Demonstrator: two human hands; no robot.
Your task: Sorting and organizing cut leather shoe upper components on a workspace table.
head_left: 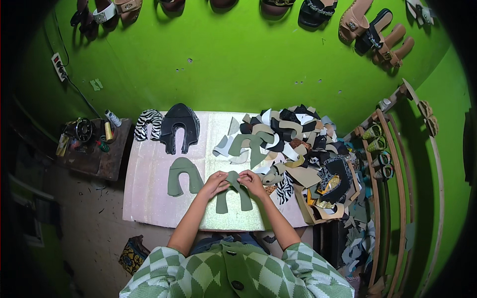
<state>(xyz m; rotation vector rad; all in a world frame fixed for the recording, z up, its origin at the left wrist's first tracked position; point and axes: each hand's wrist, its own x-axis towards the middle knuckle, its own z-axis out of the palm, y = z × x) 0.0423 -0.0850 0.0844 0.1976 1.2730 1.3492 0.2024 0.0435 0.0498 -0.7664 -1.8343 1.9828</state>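
Over the near part of the counter (149, 201), the left grip (215, 184) and right grip (252, 182) pinch a green arched piece (244, 198) at its top. Another green piece (182, 166) lies left, black (180, 118) and zebra-striped pieces (148, 125) farther off; scraps (290, 126) heap up on the right.

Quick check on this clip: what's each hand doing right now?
Left hand: closed, pinching the left side of the green arch-shaped piece near its top.
Right hand: closed, pinching that piece's right side.
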